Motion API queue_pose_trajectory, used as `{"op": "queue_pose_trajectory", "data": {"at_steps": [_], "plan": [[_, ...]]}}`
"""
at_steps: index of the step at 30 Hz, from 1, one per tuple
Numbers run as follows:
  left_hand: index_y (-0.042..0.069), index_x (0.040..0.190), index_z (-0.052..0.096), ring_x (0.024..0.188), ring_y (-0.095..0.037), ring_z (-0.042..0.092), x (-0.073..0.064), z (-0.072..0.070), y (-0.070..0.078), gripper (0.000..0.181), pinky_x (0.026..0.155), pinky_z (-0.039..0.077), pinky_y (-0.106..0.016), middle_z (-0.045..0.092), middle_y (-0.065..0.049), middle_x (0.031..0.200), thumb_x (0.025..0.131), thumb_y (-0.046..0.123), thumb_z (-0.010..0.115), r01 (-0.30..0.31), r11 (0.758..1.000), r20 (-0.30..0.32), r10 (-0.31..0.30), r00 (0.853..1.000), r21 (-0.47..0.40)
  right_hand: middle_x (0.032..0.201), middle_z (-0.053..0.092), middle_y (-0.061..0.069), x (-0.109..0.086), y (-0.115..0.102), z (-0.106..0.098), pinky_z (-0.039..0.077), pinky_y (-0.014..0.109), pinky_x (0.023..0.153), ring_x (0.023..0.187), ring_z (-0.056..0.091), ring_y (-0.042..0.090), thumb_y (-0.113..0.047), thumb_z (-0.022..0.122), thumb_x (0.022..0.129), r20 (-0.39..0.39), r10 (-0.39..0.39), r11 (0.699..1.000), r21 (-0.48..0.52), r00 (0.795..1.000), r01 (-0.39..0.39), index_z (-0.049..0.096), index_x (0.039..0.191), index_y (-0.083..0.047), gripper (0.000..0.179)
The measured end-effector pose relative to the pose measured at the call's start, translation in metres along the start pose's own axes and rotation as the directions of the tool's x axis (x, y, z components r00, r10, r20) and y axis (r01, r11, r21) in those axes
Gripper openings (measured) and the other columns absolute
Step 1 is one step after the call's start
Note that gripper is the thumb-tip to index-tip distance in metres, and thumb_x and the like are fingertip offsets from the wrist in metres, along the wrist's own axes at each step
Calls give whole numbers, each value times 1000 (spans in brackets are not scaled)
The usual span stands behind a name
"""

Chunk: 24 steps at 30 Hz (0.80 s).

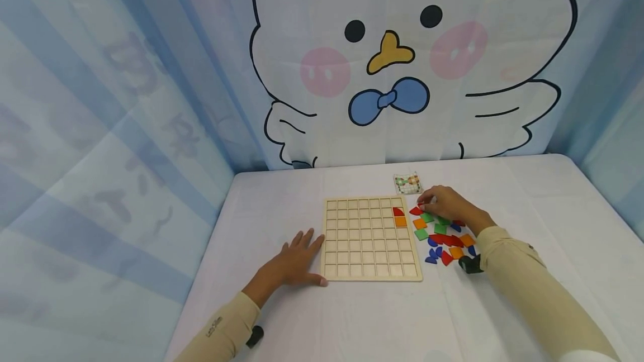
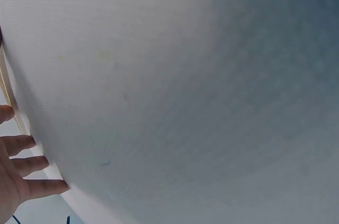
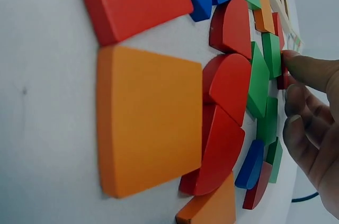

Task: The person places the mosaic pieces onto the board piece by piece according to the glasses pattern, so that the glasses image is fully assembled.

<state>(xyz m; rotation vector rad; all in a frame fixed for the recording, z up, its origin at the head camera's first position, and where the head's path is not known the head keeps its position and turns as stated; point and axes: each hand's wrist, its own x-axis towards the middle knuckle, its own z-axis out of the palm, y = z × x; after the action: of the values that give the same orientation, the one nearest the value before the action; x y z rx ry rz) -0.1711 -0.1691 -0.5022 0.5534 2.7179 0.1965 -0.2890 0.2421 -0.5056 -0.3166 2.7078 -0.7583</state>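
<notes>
A pale wooden grid board point(image 1: 371, 233) lies on the white table. Two pieces sit in its right-hand column, a red quarter-round block point(image 1: 398, 212) above an orange square block point(image 1: 400, 221). My left hand point(image 1: 299, 258) is spread flat at the board's left edge, its fingertips and thumb right at the rim. Beyond the board's upper right side, my right hand point(image 1: 445, 204) pinches a red block point(image 3: 282, 80) between thumb and fingers at the far end of the loose pieces. The fingers hide much of that block.
Loose red, green, blue and orange blocks point(image 1: 440, 229) spread along the board's right side, under and before my right forearm. A small patterned card point(image 1: 408, 183) lies past the board's upper right corner. Behind the table hangs a printed curtain point(image 1: 322, 133).
</notes>
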Motion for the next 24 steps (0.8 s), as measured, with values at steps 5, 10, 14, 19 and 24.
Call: {"op": "queue_pose_trajectory", "data": {"at_steps": [5, 10, 14, 19, 24], "plan": [[18, 160, 26, 153, -44, 19, 0, -1, 0, 110, 112, 30, -69, 19, -17, 167, 76, 68, 75, -4, 1000, -4, 4, 1000, -4, 124, 63, 21, -3, 1, -3, 47, 55, 100, 107, 54, 34, -22, 63, 99, 2, -2, 1000, -3, 1000, 2, 67, 126, -5, 32], [18, 160, 26, 152, -44, 19, -1, -2, 2, 109, 112, 30, -69, 19, -17, 167, 76, 67, 75, -2, 1000, -1, 2, 1000, -5, 124, 64, 21, -5, 0, -4, 45, 58, 104, 109, 55, 35, -21, 64, 99, 11, 12, 1000, 3, 1000, -13, 68, 124, -4, 30], [18, 160, 26, 153, -44, 19, -1, -2, 2, 109, 112, 30, -69, 19, -17, 167, 76, 67, 75, -1, 1000, -1, 1, 1000, -5, 115, 67, 15, -6, 0, -5, 48, 53, 101, 104, 56, 32, -21, 66, 97, 12, 26, 1000, 14, 1000, -26, 68, 115, -7, 23], [18, 161, 25, 153, -44, 18, -1, -2, 2, 109, 112, 29, -69, 19, -17, 167, 76, 67, 75, 0, 1000, 3, 0, 1000, -3, 106, 66, 11, -7, 0, -7, 54, 44, 93, 96, 58, 27, -18, 68, 95, 21, 24, 999, 33, 999, -25, 65, 111, -9, 18], [18, 161, 25, 152, -44, 19, 0, -1, 1, 109, 112, 30, -69, 18, -17, 167, 77, 67, 75, 2, 1000, 1, -2, 1000, 1, 110, 65, 13, -10, 1, -9, 54, 44, 92, 95, 57, 26, -15, 68, 95, 24, 0, 999, 42, 1000, -1, 66, 110, -8, 17]]}}
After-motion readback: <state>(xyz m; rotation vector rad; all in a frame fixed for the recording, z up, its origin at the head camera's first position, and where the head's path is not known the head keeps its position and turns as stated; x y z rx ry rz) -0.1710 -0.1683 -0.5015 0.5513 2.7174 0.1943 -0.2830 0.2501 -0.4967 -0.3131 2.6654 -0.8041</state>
